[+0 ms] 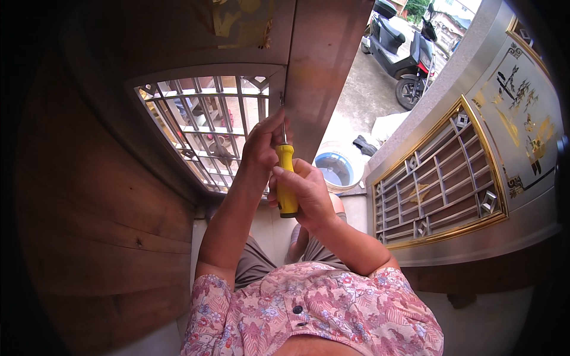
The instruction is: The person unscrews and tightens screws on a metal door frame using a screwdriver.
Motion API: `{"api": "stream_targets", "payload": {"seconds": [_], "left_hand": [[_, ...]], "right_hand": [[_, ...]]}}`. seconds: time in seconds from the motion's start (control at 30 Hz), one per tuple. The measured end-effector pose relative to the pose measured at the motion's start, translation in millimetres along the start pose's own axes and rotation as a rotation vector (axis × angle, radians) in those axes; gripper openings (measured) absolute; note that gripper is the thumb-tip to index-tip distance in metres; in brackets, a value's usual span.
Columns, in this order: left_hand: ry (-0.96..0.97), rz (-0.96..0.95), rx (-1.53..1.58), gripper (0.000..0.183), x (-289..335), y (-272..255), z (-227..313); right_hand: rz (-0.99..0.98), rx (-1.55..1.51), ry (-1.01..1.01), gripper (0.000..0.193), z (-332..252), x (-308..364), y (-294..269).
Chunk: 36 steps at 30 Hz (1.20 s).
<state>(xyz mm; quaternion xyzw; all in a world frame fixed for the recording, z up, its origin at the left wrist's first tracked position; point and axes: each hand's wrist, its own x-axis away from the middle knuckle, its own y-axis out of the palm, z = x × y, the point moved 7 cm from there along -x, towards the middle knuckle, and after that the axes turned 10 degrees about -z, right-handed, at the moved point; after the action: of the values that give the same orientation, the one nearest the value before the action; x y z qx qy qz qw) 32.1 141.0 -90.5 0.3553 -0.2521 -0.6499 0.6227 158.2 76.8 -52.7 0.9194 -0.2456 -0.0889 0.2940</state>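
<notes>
Fingers of the right hand point(312, 193) wrap the yellow-handled screwdriver point(285, 157), left hand point(263, 142) pinching its shaft, nearer the metal door point(278, 77), long axis pointing that way.

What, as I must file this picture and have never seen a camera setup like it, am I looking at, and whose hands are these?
There is no machine here: these are a person's own bare hands. The camera sits on their head, looking down, so the floral shirt below is theirs. The wide lens bends straight edges. The right hand has its grip around the handle of a yellow-handled screwdriver; the left hand steadies its metal shaft. Its tip is hard to make out, near a metal door with a barred window. No tabletop shows; a bucket stands beyond the hands, and a scooter is parked outside.
</notes>
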Motion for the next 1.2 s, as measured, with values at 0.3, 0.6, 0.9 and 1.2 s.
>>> {"api": "stream_targets", "payload": {"seconds": [0.3,0.6,0.9,1.2], "left_hand": [[0.069,0.072,0.029,0.03,16.5,35.5,0.8],[0.004,-0.035,0.066,0.026,6.2,11.7,3.1],[0.05,-0.034,0.045,0.029,8.6,35.1,3.6],[0.04,0.24,-0.126,0.033,14.1,19.0,7.5]], "right_hand": [[-0.305,-0.597,0.031,0.032,7.4,-9.9,18.1],[-0.036,0.042,0.06,0.028,3.8,-2.0,10.5],[-0.228,-0.524,0.013,0.03,10.5,-9.9,22.3],[0.027,-0.08,-0.049,0.026,-0.4,1.4,7.6]]}}
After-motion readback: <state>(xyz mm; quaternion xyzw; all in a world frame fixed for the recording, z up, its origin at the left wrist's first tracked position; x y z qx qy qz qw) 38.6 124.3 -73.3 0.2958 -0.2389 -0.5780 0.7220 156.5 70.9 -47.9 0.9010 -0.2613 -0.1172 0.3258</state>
